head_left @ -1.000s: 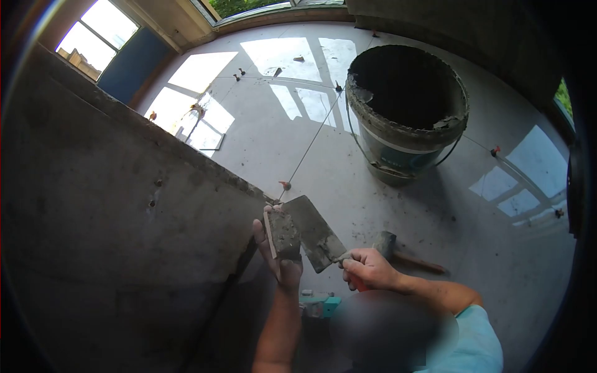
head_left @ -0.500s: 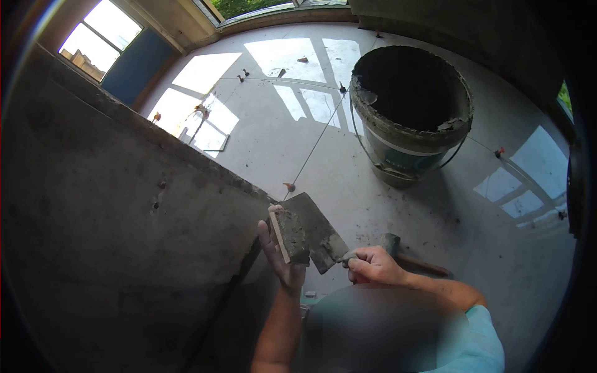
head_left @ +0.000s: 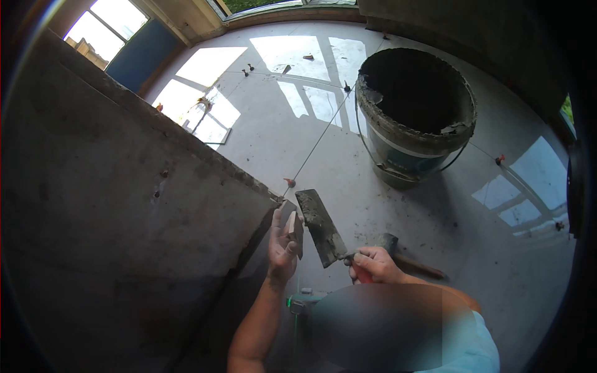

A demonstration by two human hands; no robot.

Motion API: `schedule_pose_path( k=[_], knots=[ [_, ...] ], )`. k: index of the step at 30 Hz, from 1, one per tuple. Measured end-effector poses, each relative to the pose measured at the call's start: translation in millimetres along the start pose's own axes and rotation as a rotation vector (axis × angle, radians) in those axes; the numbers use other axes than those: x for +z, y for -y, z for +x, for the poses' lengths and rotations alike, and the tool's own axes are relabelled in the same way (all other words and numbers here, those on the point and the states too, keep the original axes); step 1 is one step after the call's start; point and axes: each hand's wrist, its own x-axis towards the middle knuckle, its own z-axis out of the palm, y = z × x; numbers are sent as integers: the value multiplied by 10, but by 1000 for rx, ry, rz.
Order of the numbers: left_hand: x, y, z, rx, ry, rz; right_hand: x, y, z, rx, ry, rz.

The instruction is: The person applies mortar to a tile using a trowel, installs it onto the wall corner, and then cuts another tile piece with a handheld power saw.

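My left hand (head_left: 282,252) is closed round a small tile piece (head_left: 296,232), which stands nearly on edge beside the end of the grey wall (head_left: 143,186). Its broad face is mostly turned from view. My right hand (head_left: 375,265) grips the red handle (head_left: 362,271) of a trowel (head_left: 321,229). The trowel's blade points up and left, with grey mortar along it, and its tip is close to the tile piece but apart from it. Just beyond the tip, an orange tile spacer (head_left: 290,183) sits on a floor joint.
A large mortar-crusted bucket (head_left: 415,99) stands on the tiled floor (head_left: 267,155) ahead right. Near my right hand lies a mallet (head_left: 418,266). A green-lit tool (head_left: 301,303) is below my hands, partly hidden. More spacers (head_left: 499,160) dot the floor joints.
My left hand has turned the tile piece from showing its mortar-covered face to nearly edge-on. The trowel blade has tilted and separated from the piece. The view has shifted slightly.
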Motion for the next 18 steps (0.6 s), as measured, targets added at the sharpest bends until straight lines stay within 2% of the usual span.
schedule_pose_path(
  k=[3, 5, 7, 10, 13, 16, 18],
  knots=[
    [-80, -12, -201, -206, 0, -423, -52, 101, -28, -35, -102, 44],
    [-135, -38, -303, -263, 15, -485, -125, 314, -146, -118, -127, 69],
    [-127, -200, -373, -318, 6, -533, -170, 642, -331, -246, -159, -85],
    [-208, -347, -475, -319, 48, -548, -179, 1141, -615, -638, -365, -583],
    [-331, -527, -686, -416, 3, -315, -262, 1620, -842, -624, -510, -775],
    [-487, -609, -894, -455, 9, -269, -627, 1744, -784, -892, -799, -1464],
    [-604, -634, -1032, -457, 14, -245, -803, 1724, -739, -813, -909, -1740]
  ],
)
